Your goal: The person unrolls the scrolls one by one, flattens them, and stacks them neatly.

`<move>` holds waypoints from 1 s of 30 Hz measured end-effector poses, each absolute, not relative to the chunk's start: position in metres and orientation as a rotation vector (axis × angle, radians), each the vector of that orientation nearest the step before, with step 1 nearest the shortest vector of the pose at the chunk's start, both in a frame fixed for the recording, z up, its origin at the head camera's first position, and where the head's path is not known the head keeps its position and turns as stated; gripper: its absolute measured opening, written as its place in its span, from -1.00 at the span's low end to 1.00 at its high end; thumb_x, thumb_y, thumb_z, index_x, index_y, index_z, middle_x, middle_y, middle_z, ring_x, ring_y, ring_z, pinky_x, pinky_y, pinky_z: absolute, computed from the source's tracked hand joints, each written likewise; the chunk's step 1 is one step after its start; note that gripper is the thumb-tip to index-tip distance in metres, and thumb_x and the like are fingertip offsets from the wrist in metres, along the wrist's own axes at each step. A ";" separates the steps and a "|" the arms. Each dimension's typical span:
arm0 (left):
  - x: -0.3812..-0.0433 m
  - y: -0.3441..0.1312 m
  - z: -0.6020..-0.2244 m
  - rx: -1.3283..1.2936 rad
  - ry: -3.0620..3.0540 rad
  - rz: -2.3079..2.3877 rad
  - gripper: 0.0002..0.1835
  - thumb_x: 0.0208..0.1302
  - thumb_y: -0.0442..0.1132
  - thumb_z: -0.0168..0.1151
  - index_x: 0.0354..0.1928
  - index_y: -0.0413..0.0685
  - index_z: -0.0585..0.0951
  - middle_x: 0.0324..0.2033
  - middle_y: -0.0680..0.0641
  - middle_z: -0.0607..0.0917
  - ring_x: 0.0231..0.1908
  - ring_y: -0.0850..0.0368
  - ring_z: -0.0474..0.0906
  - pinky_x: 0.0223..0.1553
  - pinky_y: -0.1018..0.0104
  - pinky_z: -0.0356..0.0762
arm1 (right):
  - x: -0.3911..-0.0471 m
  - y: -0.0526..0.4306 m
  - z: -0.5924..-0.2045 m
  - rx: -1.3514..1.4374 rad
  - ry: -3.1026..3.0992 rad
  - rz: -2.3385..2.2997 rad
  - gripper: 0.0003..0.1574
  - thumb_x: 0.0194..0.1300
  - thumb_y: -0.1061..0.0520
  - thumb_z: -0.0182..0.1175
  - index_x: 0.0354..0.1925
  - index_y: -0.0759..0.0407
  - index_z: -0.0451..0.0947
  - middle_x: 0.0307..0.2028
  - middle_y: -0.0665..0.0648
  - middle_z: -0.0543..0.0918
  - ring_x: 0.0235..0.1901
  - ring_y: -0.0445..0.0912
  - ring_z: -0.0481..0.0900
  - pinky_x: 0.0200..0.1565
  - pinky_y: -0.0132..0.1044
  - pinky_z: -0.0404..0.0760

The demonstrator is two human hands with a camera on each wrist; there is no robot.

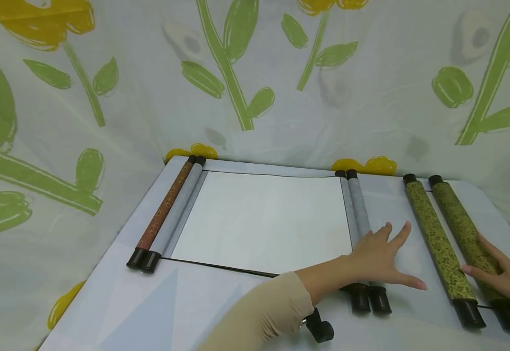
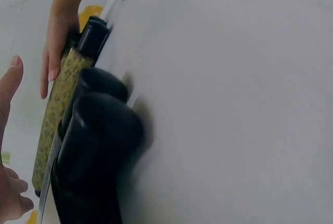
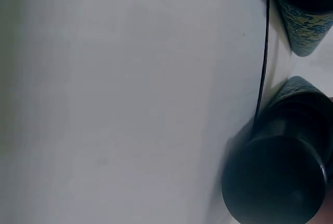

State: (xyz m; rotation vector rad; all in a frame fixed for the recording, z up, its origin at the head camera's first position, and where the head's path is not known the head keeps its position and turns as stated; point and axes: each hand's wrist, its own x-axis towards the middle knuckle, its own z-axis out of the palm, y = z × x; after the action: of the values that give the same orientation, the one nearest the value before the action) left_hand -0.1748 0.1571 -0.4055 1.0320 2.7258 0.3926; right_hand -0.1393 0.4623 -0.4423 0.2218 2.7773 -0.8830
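Observation:
My left hand hovers with fingers spread wide, over the grey rods at the right end of an unrolled white scroll. Its fingers show at the edge of the left wrist view. On the right lie two green-gold patterned rolls with black end caps, a left roll and a right roll, with a narrow pale strip between them. My right hand rests on the right roll, thumb laid across it and index finger stretched along its side; the other fingers are hidden.
A brown patterned rod and a grey rod lie together at the white scroll's left end. Black end caps loom close in the right wrist view. A flower-printed cloth hangs behind the table.

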 end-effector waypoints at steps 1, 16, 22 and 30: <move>-0.173 0.161 -0.406 1.036 2.718 0.385 0.25 -0.10 0.61 0.03 0.34 0.42 -0.60 0.46 0.12 -0.05 0.41 0.31 -0.06 0.31 0.36 0.10 | -0.139 0.463 -0.443 0.225 2.778 -0.884 0.28 0.35 -0.26 0.03 0.35 0.15 -0.76 0.28 0.51 -0.67 0.21 0.56 -0.59 -0.07 0.56 -0.09; -0.155 0.211 -0.425 0.838 2.274 0.861 0.06 0.11 0.26 0.24 0.37 0.62 -0.38 0.40 0.23 0.02 0.34 0.32 0.11 0.03 0.29 0.45 | -0.136 0.456 -0.438 0.169 2.803 -0.889 0.22 0.37 -0.20 0.03 0.39 0.13 -0.70 0.33 0.45 -0.65 0.23 0.55 -0.57 -0.03 0.58 -0.19; -0.156 0.224 -0.431 0.803 2.133 0.985 -0.05 0.20 0.12 0.22 0.43 0.52 -0.23 0.37 0.29 0.09 0.37 0.38 -0.01 0.15 0.32 0.35 | -0.136 0.453 -0.434 0.132 2.800 -0.902 0.18 0.39 -0.17 0.01 0.40 0.10 -0.69 0.34 0.44 -0.63 0.24 0.55 -0.57 -0.03 0.58 -0.20; -0.155 0.239 -0.429 0.752 2.097 1.074 -0.13 0.24 0.05 0.21 0.44 0.48 -0.10 0.39 0.22 0.06 0.38 0.33 -0.03 0.19 0.35 0.29 | -0.129 0.451 -0.434 0.113 2.840 -0.922 0.14 0.39 -0.13 0.03 0.43 0.04 -0.62 0.38 0.43 -0.53 0.22 0.63 -0.38 -0.07 0.57 -0.05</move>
State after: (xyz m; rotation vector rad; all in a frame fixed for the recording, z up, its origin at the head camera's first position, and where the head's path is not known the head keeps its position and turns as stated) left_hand -0.1554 0.2386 -0.4292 0.7517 2.0969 1.0738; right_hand -0.1286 0.4509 -0.4341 0.1126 2.8398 -0.9223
